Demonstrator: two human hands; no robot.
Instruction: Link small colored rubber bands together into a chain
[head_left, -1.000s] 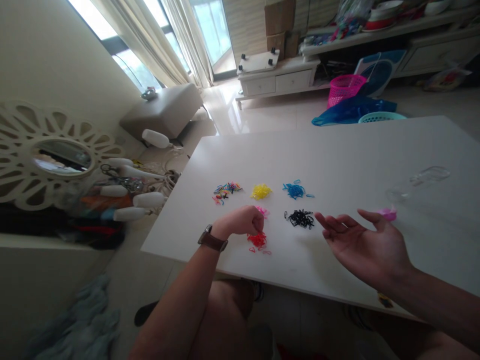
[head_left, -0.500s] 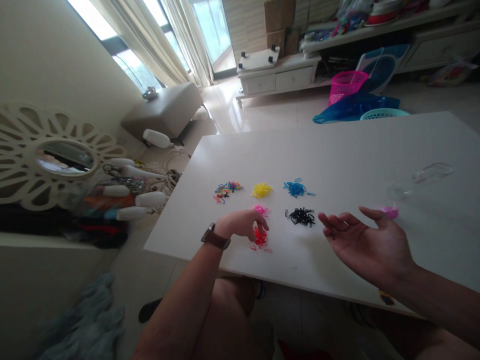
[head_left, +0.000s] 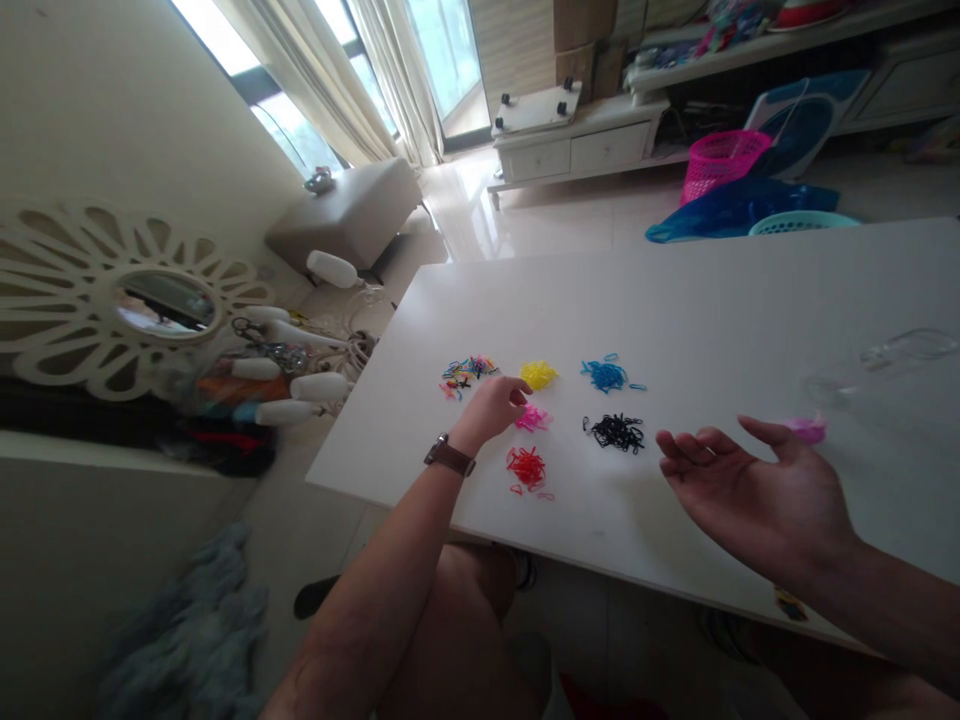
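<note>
Small elastic bands lie sorted on a white table [head_left: 712,300]: a mixed pile [head_left: 466,372], yellow [head_left: 538,374], blue [head_left: 606,375], pink [head_left: 532,417], black [head_left: 616,432] and red [head_left: 526,468]. My left hand [head_left: 491,408], with a brown watch [head_left: 448,456] at the wrist, hovers between the mixed and pink piles with its fingers curled under; what they hold, if anything, is hidden. My right hand [head_left: 750,490] is held palm up, fingers spread and empty, to the right of the black pile.
A clear plastic container [head_left: 907,348] and a small pink item [head_left: 806,428] lie at the table's right. Beyond the table are a pink basket [head_left: 718,160], a blue bag, a white drawer unit and a grey ottoman [head_left: 345,210]. A white ornate mirror leans at left.
My left hand has left the red pile and moved up and away to a spot beside the mixed pile. My right hand has kept its open pose. The view shifted slightly.
</note>
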